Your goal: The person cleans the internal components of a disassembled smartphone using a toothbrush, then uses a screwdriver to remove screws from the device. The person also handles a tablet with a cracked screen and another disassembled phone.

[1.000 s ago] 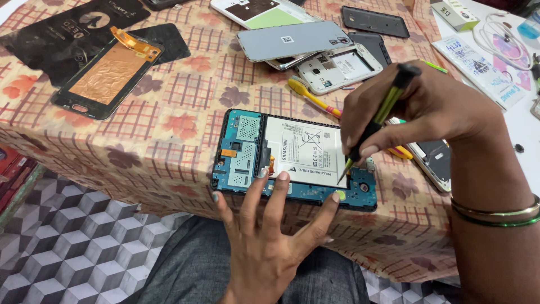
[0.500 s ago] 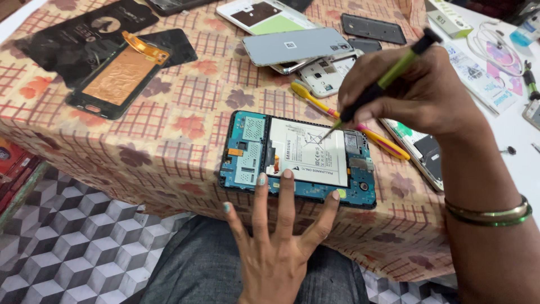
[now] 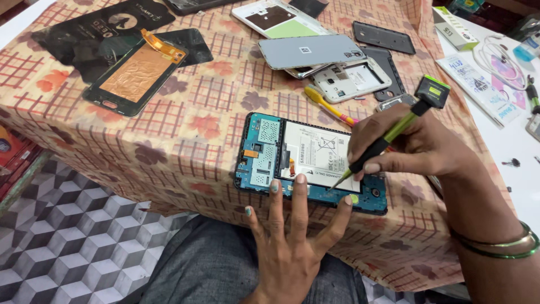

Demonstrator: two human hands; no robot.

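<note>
- The right hand has its fingers clamped together on a green-handled screwdriver, gripped low on the shaft like a pen.
- The screwdriver leans up and to the right; its metal tip comes down at the lower right corner of the white battery, and its black, square cap points away from the person.
- The left hand holds nothing: its fingers are spread apart and flat, with the fingertips pressing on the near edge of the opened tablet.
- The tablet lies back-off on the near edge of the counter, its blue-green boards showing on the left and along the bottom, the battery filling the middle.
- Two green bangles sit on the right wrist.
- Just beyond the tablet lies a yellow toothbrush, partly under the right hand.
- Farther back are a grey phone back cover resting on a white phone frame, and a black back cover apart from them.
- To the left, well apart from the hands, a display panel with a copper-coloured back lies on dark packaging.
- The counter carries a checked cloth with a flower print; at its right end lie a white cable and printed packets.
- Below the counter's edge show grey trousers and a floor of cube-pattern tiles.
</note>
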